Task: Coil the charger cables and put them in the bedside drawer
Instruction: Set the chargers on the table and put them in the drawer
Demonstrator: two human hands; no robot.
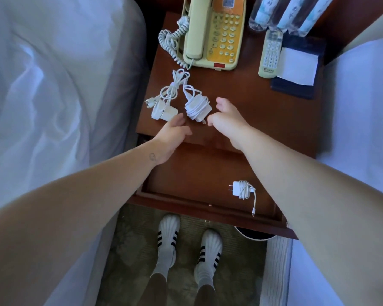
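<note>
Two white chargers on top of the bedside table, near its front edge: a wrapped charger, wound tight round its block, and just to its left a loose charger with cable trailing back in slack loops. A third charger already down in the open drawer, wound up too, one end dangling free. Empty, both: left hand flat and relaxed, fingers straight, tips just short of the loose charger's block; right hand loosely cupped, thumb and fingers apart, just beside the wrapped charger. Probably light, all of it; blocks hard and smooth, so perhaps a little slippery; cables thin and limp, apt to spring out of a coil once released. Best taken by the block, across the flat sides, with the wraps pinned under the fingers. For the loose one, better to gather the slack loops first than to drag a tail. Possibly tangled together at the back, at the meeting of the two cables; hard to tell from here. Close behind: a telephone, its curly cord right next to the slack loops and easy to snag. Farther right and well apart: a remote, a notepad, water bottles. Beds on either side, shoes on the carpet below.
</note>
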